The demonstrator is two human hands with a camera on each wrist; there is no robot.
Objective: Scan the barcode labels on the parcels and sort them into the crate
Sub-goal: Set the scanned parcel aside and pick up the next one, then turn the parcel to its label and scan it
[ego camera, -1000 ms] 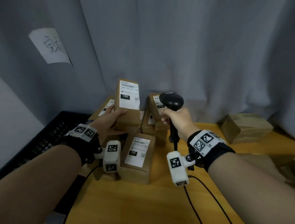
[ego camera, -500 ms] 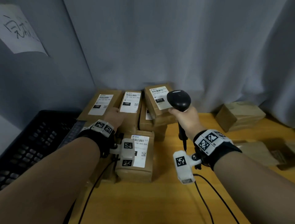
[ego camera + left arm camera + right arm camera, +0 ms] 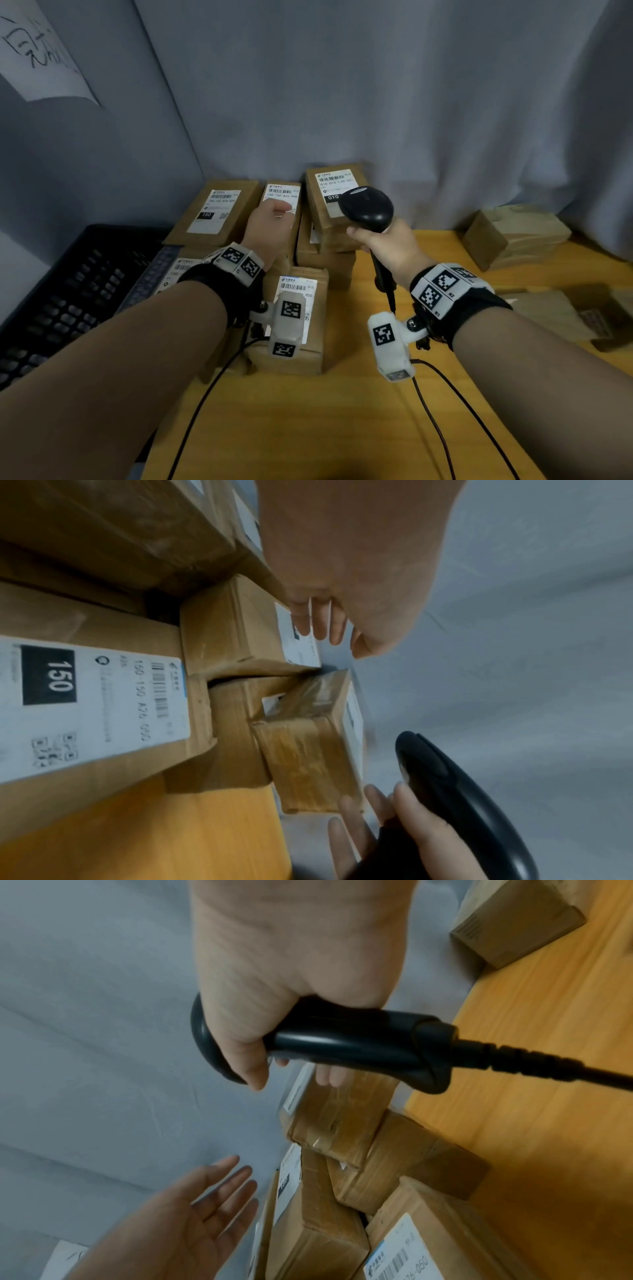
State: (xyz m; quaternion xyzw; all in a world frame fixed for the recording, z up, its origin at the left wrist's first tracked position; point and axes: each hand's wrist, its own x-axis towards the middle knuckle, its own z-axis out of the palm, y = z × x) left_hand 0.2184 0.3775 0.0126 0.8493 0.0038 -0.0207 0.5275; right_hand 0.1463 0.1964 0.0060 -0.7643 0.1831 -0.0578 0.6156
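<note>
Several brown parcels with white barcode labels are stacked at the back of the wooden table (image 3: 342, 421). My left hand (image 3: 270, 222) is over the middle parcel (image 3: 282, 195) of the top row. In the right wrist view the left hand (image 3: 205, 1204) has straight, spread fingers and holds nothing; I cannot tell whether it touches the label. My right hand (image 3: 387, 246) grips the handle of a black barcode scanner (image 3: 366, 209), whose head is in front of the right top parcel (image 3: 329, 181). The right hand (image 3: 274, 961) wraps the scanner (image 3: 342, 1042). The left wrist view shows the left fingers (image 3: 322, 623) and a "150" parcel (image 3: 85, 702).
A black slatted crate (image 3: 68, 294) stands at the left edge of the table. A front parcel (image 3: 318, 308) lies under my left wrist. Two plain parcels (image 3: 513, 236) (image 3: 565, 315) lie at the right. Cables trail over the near tabletop. A grey curtain closes the back.
A second ago my left hand held a labelled parcel upright. It laid the parcel flat on the stack and has now let go, fingers straightened. The scanner stayed in my right hand.
</note>
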